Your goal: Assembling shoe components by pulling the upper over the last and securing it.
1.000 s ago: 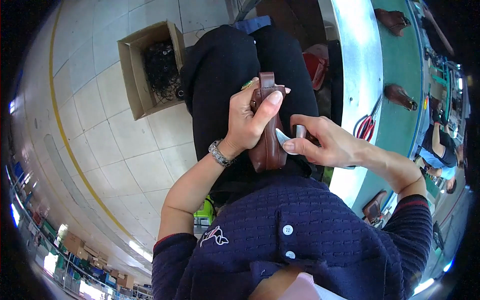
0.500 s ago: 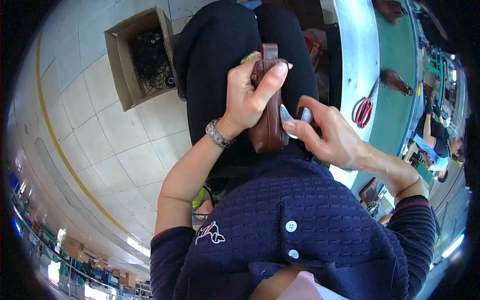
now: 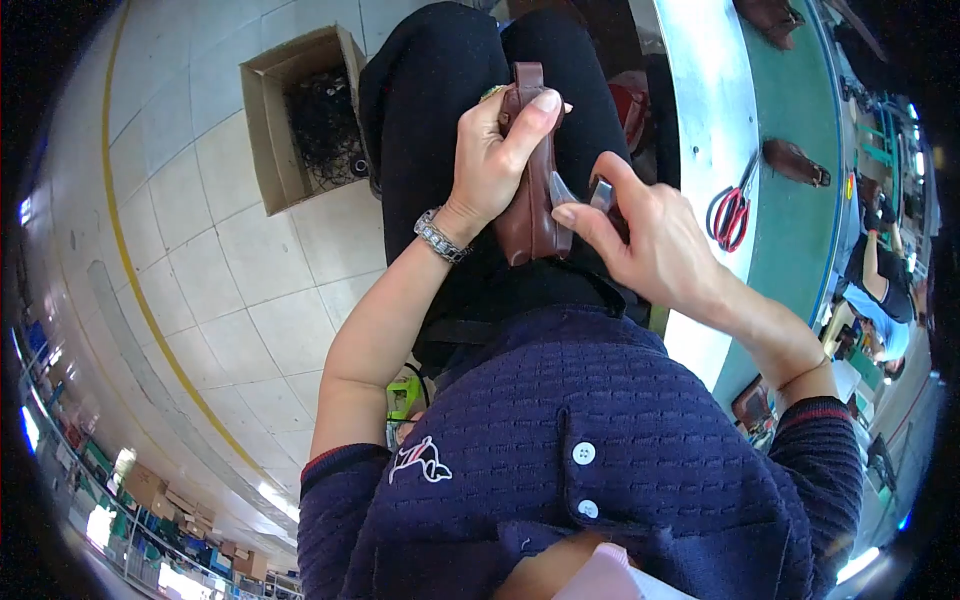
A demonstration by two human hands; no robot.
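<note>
A narrow brown leather pouch [image 3: 532, 228] with a loop at its far end lies lengthwise over my lap. My left hand [image 3: 492, 165] is closed round its far half, thumb pressed along the upper face. Beside the pouch, my right hand [image 3: 665, 240] grips a pair of small metal snips [image 3: 563, 189] between thumb and bent forefinger. The pointed silver blade is against or very near the pouch's right edge; I cannot tell whether it touches. Most of the snips' handle is hidden in my palm.
On my left, a cardboard box [image 3: 268, 150] of tangled black scraps stands on the tiled floor. Red-handled scissors [image 3: 728, 218] lie on the metal-edged bench [image 3: 705, 110] at right. Brown leather pieces [image 3: 795, 162] rest on its green surface. Another person [image 3: 880, 300] is at far right.
Both hands and the pouch have shifted slightly farther from my body and a little left in view. The snips stay beside the pouch's right edge, both grips kept.
</note>
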